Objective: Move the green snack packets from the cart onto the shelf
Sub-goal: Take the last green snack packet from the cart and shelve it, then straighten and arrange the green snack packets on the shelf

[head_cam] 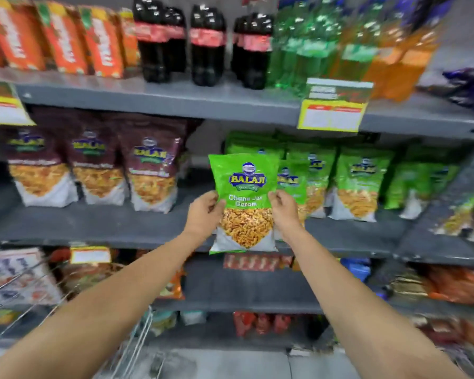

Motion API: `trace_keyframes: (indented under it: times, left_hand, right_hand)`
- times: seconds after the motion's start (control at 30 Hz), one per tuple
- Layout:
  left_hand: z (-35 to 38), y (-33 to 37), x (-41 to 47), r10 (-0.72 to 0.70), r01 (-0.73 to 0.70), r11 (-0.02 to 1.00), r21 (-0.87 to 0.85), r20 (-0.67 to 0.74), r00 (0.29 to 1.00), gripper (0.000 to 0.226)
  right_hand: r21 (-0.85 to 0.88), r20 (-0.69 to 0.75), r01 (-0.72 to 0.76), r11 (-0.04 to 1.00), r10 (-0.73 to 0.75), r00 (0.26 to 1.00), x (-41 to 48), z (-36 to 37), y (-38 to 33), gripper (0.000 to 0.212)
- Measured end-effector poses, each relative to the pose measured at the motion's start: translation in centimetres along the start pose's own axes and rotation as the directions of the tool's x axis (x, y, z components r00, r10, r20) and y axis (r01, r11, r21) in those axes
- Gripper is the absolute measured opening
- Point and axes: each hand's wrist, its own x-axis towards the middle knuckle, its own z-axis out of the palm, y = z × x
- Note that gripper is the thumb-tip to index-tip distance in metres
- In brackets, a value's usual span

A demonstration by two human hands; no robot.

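- Both arms reach forward toward the grey shelf (99,228).
- Left hand (204,212) and right hand (283,210) pinch the green snack packet (244,187) upright by its side edges, fingers closed on it.

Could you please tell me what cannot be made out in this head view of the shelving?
- Cart: cut off by the bottom-left edge; its contents are out of view.
- Price tag: print blurred, unreadable.
- Green packets behind the held packet: partly hidden by it.
- Left hand and right hand: fingers behind the packet hidden.
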Motion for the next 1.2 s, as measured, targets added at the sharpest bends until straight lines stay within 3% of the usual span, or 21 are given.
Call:
trace_keyframes:
  times: [0.13,0.3,0.4,0.47,0.53,0.67,0.83,0.93,1.07,1.2]
  left_hand:
    - [7.2,4.2,2.9,0.066,-0.078,0.993,0.089,0.126,0.99,0.04]
    - [15.1,7.9,5.3,0.028,-0.063,0.985,0.16,0.208,0.978,0.043]
    - [18.5,8.0,6.0,-0.033,-0.002,0.986,0.164,0.211,0.977,0.041]
    - [19.8,7.8,5.9,-0.069,0.03,0.982,0.187,0.205,0.976,0.039]
    - [20.8,7.4,6.0,-0.083,0.042,0.978,0.206,0.195,0.977,0.035]
    - [22.0,6.3,5.6,-0.126,0.071,0.968,0.242,0.217,0.968,0.028]
    - [22.9,6.1,5.1,-0.126,0.087,0.97,0.229,0.163,0.978,0.021]
    - [23.0,6.1,4.4,-0.165,0.127,0.971,0.204,0.183,0.969,0.046]
    - [24.3,5.9,4.4,-0.251,0.138,0.912,0.386,0.26,0.932,0.074]
    - [25.4,7.1,5.5,-0.313,0.21,0.903,0.374,0.24,0.919,0.067]
  right_hand:
    - [0.06,-0.082,-0.046,0.997,0.051,0.995,2.8,-7.8,1.5,0.033]
    - [0.043,-0.16,-0.054,0.998,0.06,0.985,6.8,-14.7,4.5,0.038]
    - [-0.015,-0.187,-0.026,1.0,0.022,0.982,9.0,-17.1,6.2,0.016]
    - [-0.059,-0.172,-0.018,0.998,0.007,0.985,10.0,-18.0,7.1,0.023]
    - [-0.116,-0.144,0.0,0.993,-0.016,0.989,10.9,-18.5,8.4,0.035]
    - [-0.169,-0.082,0.019,0.985,-0.033,0.996,11.4,-18.5,10.3,0.039]
    - [-0.08,-0.032,-0.077,0.994,0.075,0.997,11.4,-18.6,12.1,0.025]
    - [-0.031,0.084,-0.166,0.986,0.168,0.982,11.2,-19.2,12.3,0.048]
    - [-0.119,0.337,-0.176,0.977,0.206,0.919,10.1,-19.8,13.9,0.055]
    - [-0.019,0.323,-0.2,0.98,0.196,0.926,10.3,-19.8,14.8,0.057]
